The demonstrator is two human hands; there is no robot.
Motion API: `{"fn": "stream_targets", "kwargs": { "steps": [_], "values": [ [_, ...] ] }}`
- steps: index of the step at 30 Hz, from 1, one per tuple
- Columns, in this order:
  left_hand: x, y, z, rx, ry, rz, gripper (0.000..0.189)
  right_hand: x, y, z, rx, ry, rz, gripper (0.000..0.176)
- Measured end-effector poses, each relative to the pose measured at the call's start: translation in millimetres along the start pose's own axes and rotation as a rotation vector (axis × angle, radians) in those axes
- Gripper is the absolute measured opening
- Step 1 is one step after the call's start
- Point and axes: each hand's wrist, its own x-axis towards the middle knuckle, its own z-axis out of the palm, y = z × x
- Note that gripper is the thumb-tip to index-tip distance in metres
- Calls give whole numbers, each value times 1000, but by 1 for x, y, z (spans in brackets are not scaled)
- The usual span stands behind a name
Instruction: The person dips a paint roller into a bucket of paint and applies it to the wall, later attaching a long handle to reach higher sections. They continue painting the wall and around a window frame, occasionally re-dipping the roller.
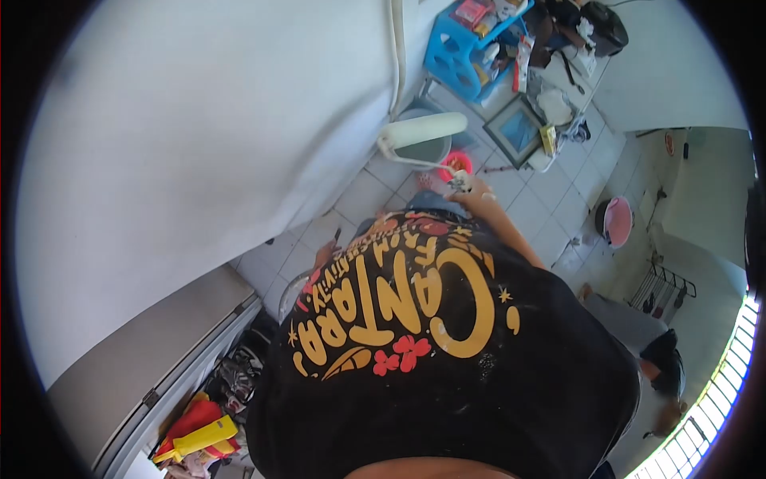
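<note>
The right hand (469, 185) is closed tight around the handle of the roller (423, 129), whose pale sleeve hangs in the air just off the corner of the wall (199, 120) and right above a grey bucket (431, 150). The left hand (321, 257) is mostly hidden by the black shirt (431, 351); only a patch of skin shows at the hem, and I cannot tell whether it is open or holds anything. The main risk, as I judge it, is drips: if the sleeve is loaded and swings away from over the bucket, it spots the tiles (375, 195). A small red tub (456, 164) stands just beside the right hand, so a careless pull of the handle could knock it over. The floor beyond is crowded with a frame (516, 128) and a blue stool (455, 52), which leaves little room to step and makes a stumble likely. A cord (395, 56) runs down the wall's corner, and the roller could snag or smear it. Another person (658, 359) sits low on the floor, well apart, but within range of a backward step.
</note>
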Motion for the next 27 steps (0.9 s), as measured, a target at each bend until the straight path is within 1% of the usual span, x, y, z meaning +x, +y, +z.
{"fn": "stream_targets", "kwargs": {
  "steps": [1,2,3,4,5,6,7,8,9,10,12,13,14,15,16,17,18,19,20,21,22,23,26,27],
  "values": [
    [5,1,-9,238,-54,74,56,4,23,2,7,-12,22,42],
    [9,2,-17,476,-117,151,55,9,49,5,135,-56,174,40],
    [18,0,-23,486,-117,135,55,8,71,8,264,-95,323,37],
    [26,-3,-28,913,-132,284,54,2,93,13,273,-97,340,37],
    [36,-10,-37,1336,-156,438,53,-8,108,18,492,-27,478,30],
    [37,-17,-41,1347,-172,425,53,-19,124,24,710,50,615,24],
    [37,-23,-47,1223,-193,428,51,-30,140,29,719,57,636,24],
    [41,-28,-53,1101,-213,428,49,-43,157,36,742,164,698,22],
    [51,-20,-54,1254,-273,389,45,-57,174,41,763,273,762,21],
    [60,-25,-63,1275,-294,372,45,-78,197,45,776,285,790,21],
    [77,-35,-72,1098,-463,520,46,-126,240,55,1231,233,848,20],
    [65,-21,-65,1332,-451,493,43,-150,245,63,1249,252,863,20],
    [36,-11,-39,1351,-471,486,43,-175,249,74,1078,368,857,18],
    [5,10,-27,1092,-336,255,41,-197,251,84,901,473,850,17],
    [-34,43,-9,829,-193,34,39,-216,275,99,916,484,867,17],
    [-42,52,-6,850,-192,25,36,-234,310,121,909,494,936,15],
    [-49,56,-4,729,-160,8,40,-248,336,143,901,502,1006,14],
    [-50,63,-5,645,-157,-46,41,-256,349,161,913,510,1022,14],
    [-49,67,-6,560,-152,-98,42,-262,358,177,1015,506,1179,19],
    [-46,70,-8,576,-155,-109,42,-267,364,192,1115,498,1336,24],
    [-43,72,-12,533,-110,-170,41,-272,365,206,1122,505,1354,24],
    [-41,73,-15,487,-64,-228,40,-274,368,217,1054,462,1341,32],
    [-31,75,-21,469,-21,-215,39,-255,376,232,840,320,1286,58],
    [-27,74,-23,479,-9,-169,42,-239,378,235,767,268,1259,67]
  ]
}}
